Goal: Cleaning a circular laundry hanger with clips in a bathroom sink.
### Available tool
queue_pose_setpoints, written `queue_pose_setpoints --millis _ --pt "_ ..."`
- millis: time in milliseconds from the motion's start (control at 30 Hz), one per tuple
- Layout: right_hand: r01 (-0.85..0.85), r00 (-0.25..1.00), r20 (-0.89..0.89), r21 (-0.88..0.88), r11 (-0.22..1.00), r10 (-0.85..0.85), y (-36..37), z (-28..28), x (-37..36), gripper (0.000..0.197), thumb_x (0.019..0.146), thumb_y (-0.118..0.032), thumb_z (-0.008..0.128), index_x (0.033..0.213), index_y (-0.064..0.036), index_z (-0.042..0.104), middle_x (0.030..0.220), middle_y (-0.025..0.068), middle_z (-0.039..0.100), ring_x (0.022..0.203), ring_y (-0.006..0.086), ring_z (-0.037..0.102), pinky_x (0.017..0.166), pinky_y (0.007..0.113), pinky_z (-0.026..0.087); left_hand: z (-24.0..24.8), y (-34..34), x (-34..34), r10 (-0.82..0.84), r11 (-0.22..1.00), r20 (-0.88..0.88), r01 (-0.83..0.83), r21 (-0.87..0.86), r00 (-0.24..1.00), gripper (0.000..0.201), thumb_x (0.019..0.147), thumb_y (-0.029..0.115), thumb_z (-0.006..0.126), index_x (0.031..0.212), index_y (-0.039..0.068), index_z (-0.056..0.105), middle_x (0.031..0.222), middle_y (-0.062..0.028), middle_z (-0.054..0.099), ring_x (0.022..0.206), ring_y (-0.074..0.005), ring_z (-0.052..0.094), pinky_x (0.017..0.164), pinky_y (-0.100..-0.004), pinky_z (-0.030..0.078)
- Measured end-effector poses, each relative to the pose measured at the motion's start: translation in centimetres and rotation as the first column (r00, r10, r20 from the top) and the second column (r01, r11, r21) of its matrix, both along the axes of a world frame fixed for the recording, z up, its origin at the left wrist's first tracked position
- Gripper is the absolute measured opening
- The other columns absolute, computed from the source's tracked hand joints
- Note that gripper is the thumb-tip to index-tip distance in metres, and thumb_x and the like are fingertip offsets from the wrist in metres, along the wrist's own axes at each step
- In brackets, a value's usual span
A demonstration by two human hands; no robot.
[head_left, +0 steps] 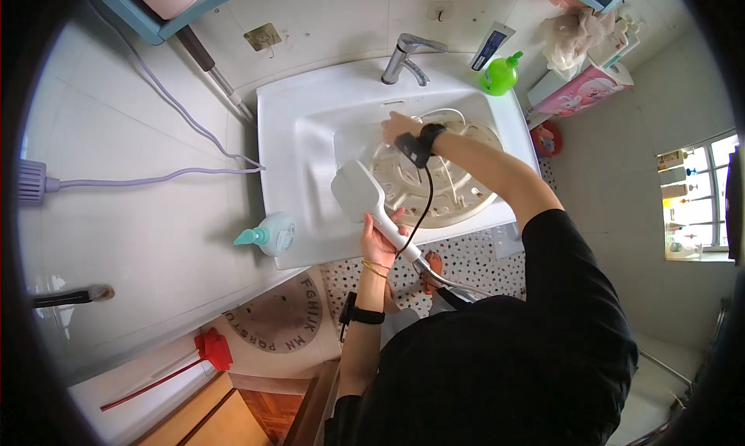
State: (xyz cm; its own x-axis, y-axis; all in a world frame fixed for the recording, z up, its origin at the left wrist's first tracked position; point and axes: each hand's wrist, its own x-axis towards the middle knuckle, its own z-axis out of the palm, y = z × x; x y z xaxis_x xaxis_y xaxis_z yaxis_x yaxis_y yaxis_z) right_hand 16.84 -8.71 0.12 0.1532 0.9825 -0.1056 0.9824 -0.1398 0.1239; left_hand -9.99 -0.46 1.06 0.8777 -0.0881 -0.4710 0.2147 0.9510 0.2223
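Observation:
In my left hand (378, 240) is a white shower head (358, 191), its fingers wrapped round the handle. The broad head tilts over the sink's near edge, and a metal hose (458, 287) runs from the handle toward my body. My right hand (400, 126) is over the sink basin with its fingers curled; what they hold, if anything, is hidden. Just beside and below it lies a round beige plastic piece (466, 202) with holes and ribs, partly covered by my right forearm. The white sink (299, 174) surrounds this piece.
A chrome faucet (400, 58) stands at the sink's back, with a tube (490, 46) and green pump bottle (500, 75) to its right. A teal pump bottle (275, 234) sits at the near left corner. A lilac cord (147, 178) runs along the left wall.

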Motion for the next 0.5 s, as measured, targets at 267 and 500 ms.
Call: queue_pose_setpoints --millis 267,500 --pt "-0.001 0.989 0.147 -0.040 0.999 0.007 -0.5 0.9 -0.2 0.005 0.065 -0.021 0.055 0.062 -0.0177 0.056 0.067 -0.0011 0.054 0.075 0.0163 0.051 0.068 0.032 0.037 0.7 -0.4 0.5 -0.033 0.999 0.034 0.033 0.008 0.999 0.046 0.086 0.048 0.031 0.120 0.017 0.035 0.110 -0.0225 0.050 0.063 -0.0258 0.052 0.064 -0.0384 0.043" --pt "0.152 0.956 0.258 -0.018 0.988 -0.143 -1.1 6.7 -1.2 0.008 0.062 -0.023 0.057 0.065 -0.0167 0.060 0.068 -0.0004 0.058 0.080 0.0159 0.053 0.069 0.032 0.038 0.1 -0.5 0.5 -0.016 0.999 0.012 0.015 0.041 1.000 0.047 0.087 0.048 0.029 0.119 0.014 0.036 0.105 -0.0220 0.053 0.059 -0.0256 0.051 0.062 -0.0373 0.043"
